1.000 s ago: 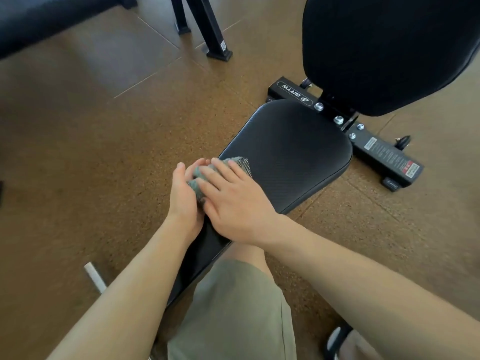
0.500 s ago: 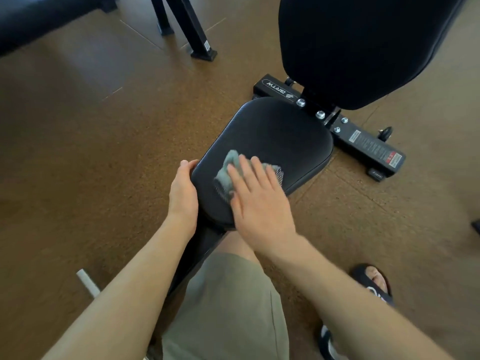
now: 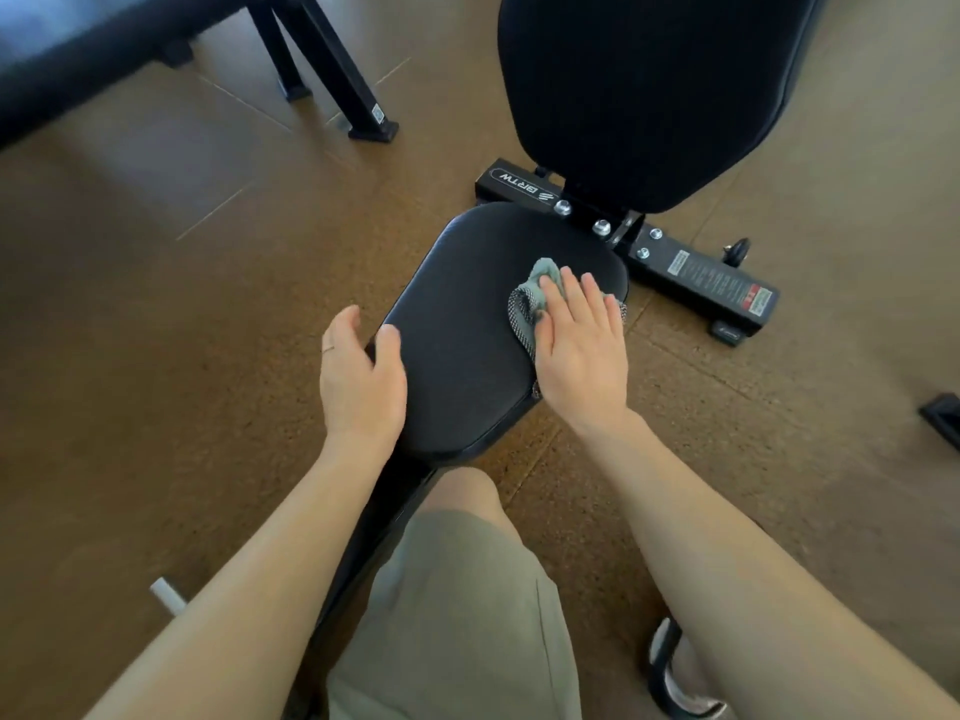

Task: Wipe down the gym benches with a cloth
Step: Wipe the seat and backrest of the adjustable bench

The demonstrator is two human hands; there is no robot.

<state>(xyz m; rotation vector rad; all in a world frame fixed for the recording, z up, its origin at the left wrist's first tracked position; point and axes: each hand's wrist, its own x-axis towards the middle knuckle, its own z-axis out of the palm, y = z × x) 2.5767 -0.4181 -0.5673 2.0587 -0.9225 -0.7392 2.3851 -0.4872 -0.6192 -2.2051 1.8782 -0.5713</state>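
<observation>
A black padded bench seat lies in front of me, with its raised black backrest behind it. My right hand lies flat on a grey-green cloth and presses it onto the seat's far right part. Most of the cloth is hidden under the palm. My left hand grips the seat's left edge, thumb on top of the pad and fingers curled over the side.
The bench's black base bar with bolts and a warning label runs behind the seat. A second bench and its black legs stand at the back left. Brown cork-like floor surrounds everything. My knee in olive shorts is below the seat.
My right hand has slid the cloth from the seat's near left edge across to its far right. My left hand let go of the cloth and took hold of the seat's left edge.
</observation>
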